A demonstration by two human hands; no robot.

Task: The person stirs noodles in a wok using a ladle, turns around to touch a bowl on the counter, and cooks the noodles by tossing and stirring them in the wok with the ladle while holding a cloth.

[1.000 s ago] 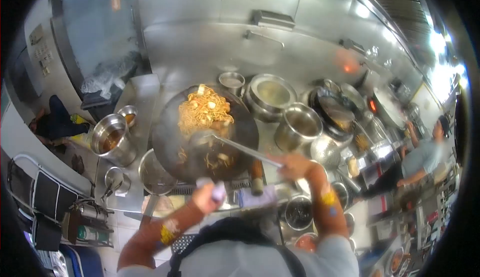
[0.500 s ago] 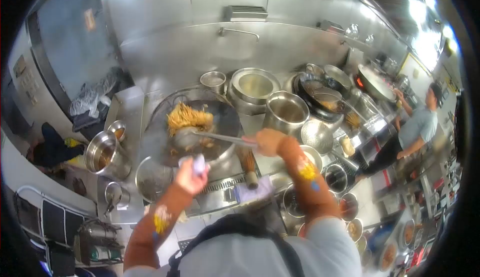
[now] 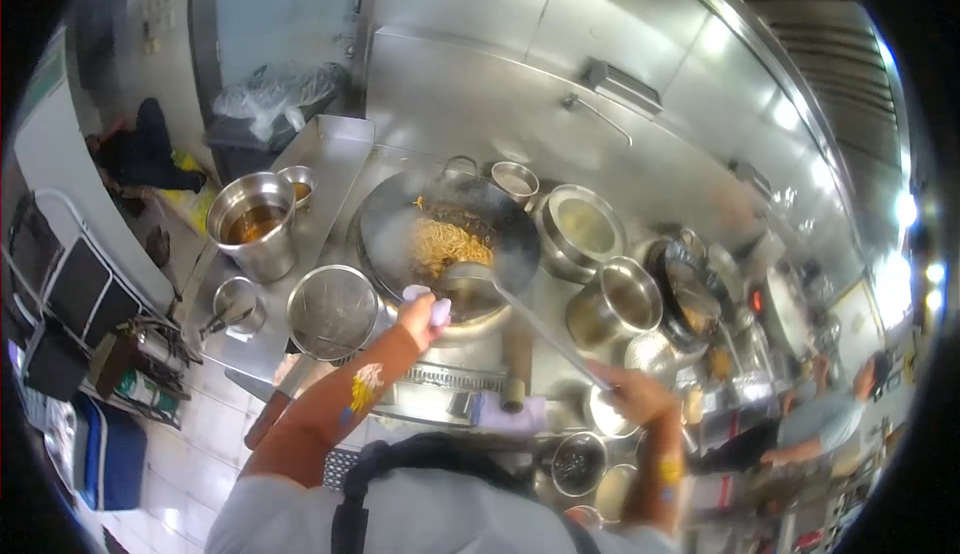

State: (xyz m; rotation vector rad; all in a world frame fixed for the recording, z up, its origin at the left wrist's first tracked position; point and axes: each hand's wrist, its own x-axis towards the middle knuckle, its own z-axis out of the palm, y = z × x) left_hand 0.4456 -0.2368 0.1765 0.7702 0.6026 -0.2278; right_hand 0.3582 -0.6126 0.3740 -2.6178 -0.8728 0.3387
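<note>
My left hand (image 3: 430, 322) is closed around a folded pale purple cloth (image 3: 441, 311) at the near rim of a large dark wok (image 3: 385, 224). Whether a wok handle lies under the cloth is hidden. Brown noodles (image 3: 450, 244) lie in the wok, with steam over them. My right hand (image 3: 637, 394) grips the far end of a long-handled ladle (image 3: 548, 332). The ladle's bowl is down in the wok, against the near side of the noodles.
Left of the wok sit a round mesh strainer (image 3: 333, 309) and a steel pot of brown liquid (image 3: 262, 254). Steel pots (image 3: 615, 304) stand to the right. Another purple cloth (image 3: 505, 412) lies on the front edge. A co-worker (image 3: 825, 429) stands far right.
The view has swung, so the wok appears further right. The noodles, bunched up before, now lie spread lower in the wok. My right hand is lower, with the ladle handle steeper.
</note>
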